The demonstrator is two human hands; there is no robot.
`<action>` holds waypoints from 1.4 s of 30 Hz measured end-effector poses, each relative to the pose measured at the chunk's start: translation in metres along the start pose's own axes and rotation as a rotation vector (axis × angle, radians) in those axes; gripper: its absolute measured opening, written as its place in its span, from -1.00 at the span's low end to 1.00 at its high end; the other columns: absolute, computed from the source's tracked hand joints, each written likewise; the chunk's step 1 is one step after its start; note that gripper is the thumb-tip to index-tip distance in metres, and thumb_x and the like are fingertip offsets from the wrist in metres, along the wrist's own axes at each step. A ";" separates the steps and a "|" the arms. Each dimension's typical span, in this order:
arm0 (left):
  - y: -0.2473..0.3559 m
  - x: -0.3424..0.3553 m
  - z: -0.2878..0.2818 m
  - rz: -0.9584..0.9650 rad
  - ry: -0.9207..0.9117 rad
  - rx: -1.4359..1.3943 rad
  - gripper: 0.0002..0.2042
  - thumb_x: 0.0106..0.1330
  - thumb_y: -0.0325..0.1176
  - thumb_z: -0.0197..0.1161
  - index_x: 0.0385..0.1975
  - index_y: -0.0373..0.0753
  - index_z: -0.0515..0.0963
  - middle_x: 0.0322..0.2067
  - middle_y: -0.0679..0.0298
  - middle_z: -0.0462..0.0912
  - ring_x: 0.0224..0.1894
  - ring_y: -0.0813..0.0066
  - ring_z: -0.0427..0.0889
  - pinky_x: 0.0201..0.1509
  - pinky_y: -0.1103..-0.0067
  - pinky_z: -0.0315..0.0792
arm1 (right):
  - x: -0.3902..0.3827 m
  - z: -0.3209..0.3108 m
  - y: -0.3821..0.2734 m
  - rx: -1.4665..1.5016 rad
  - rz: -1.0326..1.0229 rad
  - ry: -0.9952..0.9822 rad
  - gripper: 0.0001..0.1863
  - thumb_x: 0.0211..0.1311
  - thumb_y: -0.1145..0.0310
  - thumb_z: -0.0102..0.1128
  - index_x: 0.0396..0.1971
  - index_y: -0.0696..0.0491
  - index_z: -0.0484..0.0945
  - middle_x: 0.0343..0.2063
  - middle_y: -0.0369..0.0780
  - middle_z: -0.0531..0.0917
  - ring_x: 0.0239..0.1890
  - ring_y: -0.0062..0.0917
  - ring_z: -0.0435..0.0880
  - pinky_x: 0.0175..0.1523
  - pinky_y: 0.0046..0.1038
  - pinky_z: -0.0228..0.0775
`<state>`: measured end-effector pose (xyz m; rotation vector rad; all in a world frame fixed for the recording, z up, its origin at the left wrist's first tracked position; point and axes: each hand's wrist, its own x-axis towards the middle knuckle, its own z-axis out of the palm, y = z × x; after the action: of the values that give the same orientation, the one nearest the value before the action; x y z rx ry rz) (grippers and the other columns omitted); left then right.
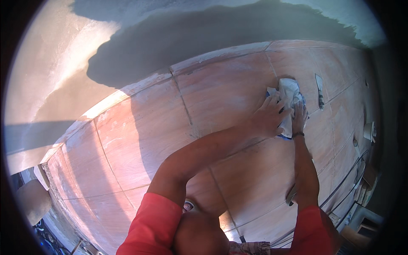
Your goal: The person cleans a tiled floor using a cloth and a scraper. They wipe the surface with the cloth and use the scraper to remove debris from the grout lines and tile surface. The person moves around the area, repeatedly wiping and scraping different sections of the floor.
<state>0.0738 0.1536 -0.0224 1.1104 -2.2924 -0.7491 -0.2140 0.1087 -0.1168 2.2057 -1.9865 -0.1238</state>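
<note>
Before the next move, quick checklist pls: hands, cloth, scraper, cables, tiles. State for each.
1. Left hand on the white cloth: ok, fingers spread over its left side.
2. Right hand on the cloth: ok, fingers extended over its right side.
3. Scraper clear of both hands: ok, lying on the tiles to the right of the cloth, apart from it.
4. Cables clear of the cloth: ok, they run at the lower right, not touching it.
5. Tiles free of whitish patches: not ok, patches show in several places.
6. Tile surface under the cloth: cannot tell, covered.
</note>
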 end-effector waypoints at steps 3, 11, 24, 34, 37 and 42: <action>0.004 0.002 0.016 0.073 -0.016 -0.043 -0.31 0.23 -0.08 0.28 0.35 -0.14 0.24 0.37 0.00 0.15 0.48 -0.11 -0.08 0.52 0.11 -0.11 | -0.041 -0.004 0.003 0.250 -0.016 0.089 -0.39 0.28 0.17 0.15 0.33 -0.10 0.31 0.42 -0.20 0.20 0.45 -0.05 0.05 0.45 0.03 -0.09; -0.013 -0.145 -0.024 -0.085 -0.107 0.203 -0.48 0.17 -0.29 0.26 0.19 -0.12 0.42 0.22 0.15 0.39 0.33 0.11 0.26 0.39 0.20 0.16 | -0.140 -0.069 -0.195 0.290 0.013 0.174 -0.44 0.16 0.25 0.06 0.17 0.15 0.41 0.37 -0.04 0.23 0.35 0.07 0.14 0.37 0.13 -0.07; 0.103 -0.629 -0.251 -1.171 0.620 0.247 -0.53 -0.06 -0.71 -0.13 -0.08 -0.38 0.50 -0.15 0.07 0.57 -0.06 0.18 0.56 0.15 0.37 0.39 | -0.323 -0.250 -0.639 1.709 -0.779 -0.869 -0.79 0.36 0.44 0.05 -0.07 0.15 0.54 -0.22 -0.04 0.60 -0.14 -0.06 0.59 -0.04 -0.19 0.43; 0.144 -0.468 -0.304 -0.859 0.858 -0.302 -0.59 -0.03 -0.63 0.01 -0.09 -0.38 0.49 -0.12 0.19 0.55 -0.10 0.46 0.52 0.16 0.53 0.34 | -0.209 -0.316 -0.466 2.146 -0.668 -0.844 -0.74 0.43 0.34 -0.04 -0.26 0.27 0.49 -0.44 -0.07 0.57 -0.36 -0.53 0.52 -0.20 -0.41 0.36; 0.122 -0.370 -0.271 -0.726 0.653 -0.538 -0.61 -0.05 -0.63 0.05 -0.12 -0.37 0.51 -0.17 0.20 0.57 -0.15 0.52 0.52 0.06 0.58 0.37 | -0.174 -0.295 -0.372 2.027 -0.499 -0.704 -0.75 0.43 0.35 -0.05 -0.24 0.23 0.53 -0.45 -0.17 0.56 -0.32 -0.61 0.49 -0.15 -0.49 0.35; 0.088 -0.244 -0.220 -0.712 0.203 -0.764 -0.58 -0.06 -0.71 0.03 -0.11 -0.38 0.53 -0.26 0.21 0.61 -0.21 0.48 0.58 -0.07 0.58 0.45 | -0.138 -0.238 -0.250 1.695 -0.300 -0.803 -0.70 0.41 0.29 0.01 -0.10 0.20 0.56 -0.29 -0.15 0.65 -0.22 -0.53 0.60 -0.05 -0.47 0.41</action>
<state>0.2987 0.3401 0.1522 1.4891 -1.1987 -1.5162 0.0573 0.2868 0.0640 3.8699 -2.4175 1.3332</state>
